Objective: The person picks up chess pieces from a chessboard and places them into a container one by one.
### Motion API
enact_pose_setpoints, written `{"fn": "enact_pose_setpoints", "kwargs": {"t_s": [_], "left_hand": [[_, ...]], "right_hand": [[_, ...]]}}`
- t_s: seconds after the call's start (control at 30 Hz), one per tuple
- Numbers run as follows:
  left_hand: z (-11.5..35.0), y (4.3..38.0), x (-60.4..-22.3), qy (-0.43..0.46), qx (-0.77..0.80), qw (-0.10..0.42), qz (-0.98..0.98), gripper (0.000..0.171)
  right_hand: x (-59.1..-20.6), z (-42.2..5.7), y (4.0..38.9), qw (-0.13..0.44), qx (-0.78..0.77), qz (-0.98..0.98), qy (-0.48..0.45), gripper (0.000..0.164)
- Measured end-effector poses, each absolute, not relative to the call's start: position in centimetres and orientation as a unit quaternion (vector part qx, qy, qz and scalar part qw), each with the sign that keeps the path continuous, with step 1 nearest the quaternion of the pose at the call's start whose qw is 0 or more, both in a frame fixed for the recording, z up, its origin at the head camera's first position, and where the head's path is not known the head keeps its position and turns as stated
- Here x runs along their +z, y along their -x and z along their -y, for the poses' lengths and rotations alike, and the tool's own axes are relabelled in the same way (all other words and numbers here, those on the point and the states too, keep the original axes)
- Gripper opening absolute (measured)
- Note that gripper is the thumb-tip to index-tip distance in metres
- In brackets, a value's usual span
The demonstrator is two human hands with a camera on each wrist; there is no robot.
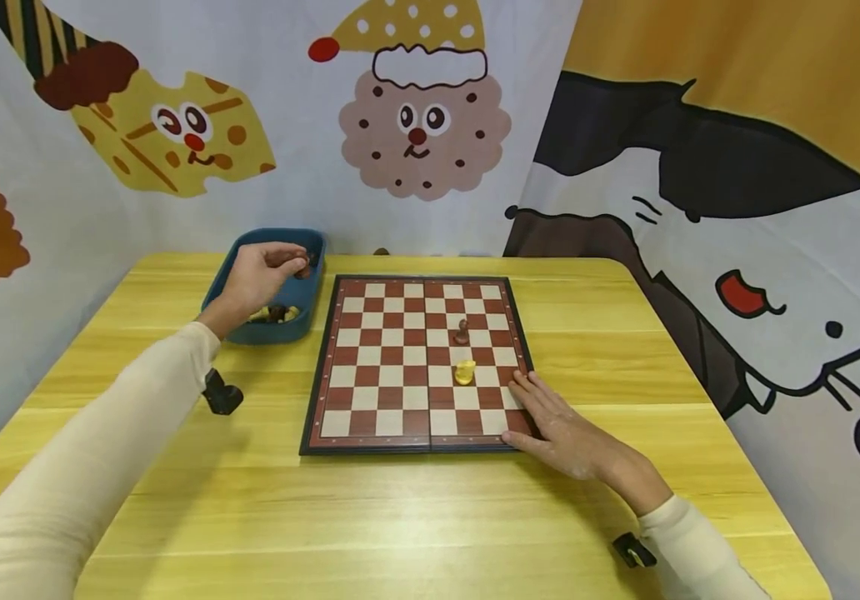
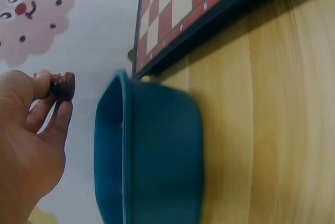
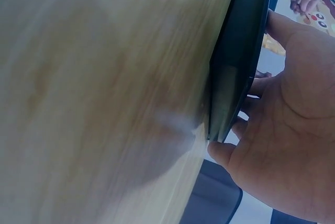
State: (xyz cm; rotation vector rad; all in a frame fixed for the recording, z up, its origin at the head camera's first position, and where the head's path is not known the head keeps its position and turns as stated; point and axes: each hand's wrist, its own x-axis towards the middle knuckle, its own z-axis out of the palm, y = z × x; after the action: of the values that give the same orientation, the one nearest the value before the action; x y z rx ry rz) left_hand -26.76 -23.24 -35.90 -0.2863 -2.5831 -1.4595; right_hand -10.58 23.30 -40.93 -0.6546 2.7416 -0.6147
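Over the blue plastic bin [image 1: 268,334], my left hand [image 1: 253,279] pinches a dark brown chess piece [image 2: 63,86] between thumb and fingers; its kind is partly hidden by them. The left wrist view shows the piece above the bin's rim. My right hand [image 1: 565,433] rests with outstretched fingers on the near right edge of the chessboard [image 1: 328,417], thumb at the corner. On the board's right half stand a brown chess piece [image 1: 462,332] and, nearer to me, a yellow chess piece [image 1: 464,372].
More yellow and dark chess pieces [image 1: 277,314] lie inside the bin, left of the board. All stand on a yellow wood-grain table [image 1: 370,525]. Behind it hangs a cartoon-printed cloth [image 1: 287,200]. A black wrist device [image 1: 222,394] sits by the left cuff.
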Motion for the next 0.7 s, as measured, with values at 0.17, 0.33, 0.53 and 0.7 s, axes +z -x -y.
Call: {"fn": "enact_pose_setpoints", "kwargs": {"t_s": [0.17, 0.33, 0.53, 0.7], "left_hand": [[24.9, 25.8, -35.6, 0.066, -0.509, 0.104, 0.852, 0.031], [26.1, 24.8, -35.8, 0.066, -0.514, 0.102, 0.849, 0.036], [26.6, 24.2, -36.2, 0.071, -0.529, 0.079, 0.842, 0.049], [26.2, 24.2, -36.1, 0.086, -0.544, 0.089, 0.83, 0.046]], "right_hand": [[-41.0, -23.4, 10.6, 0.127, -0.212, -0.942, 0.227, 0.085], [-40.9, -23.4, 10.6, 0.126, -0.21, -0.942, 0.229, 0.085], [-41.0, -23.4, 10.5, 0.123, -0.213, -0.942, 0.227, 0.085], [-41.1, -23.4, 10.5, 0.121, -0.215, -0.942, 0.228, 0.085]]}}
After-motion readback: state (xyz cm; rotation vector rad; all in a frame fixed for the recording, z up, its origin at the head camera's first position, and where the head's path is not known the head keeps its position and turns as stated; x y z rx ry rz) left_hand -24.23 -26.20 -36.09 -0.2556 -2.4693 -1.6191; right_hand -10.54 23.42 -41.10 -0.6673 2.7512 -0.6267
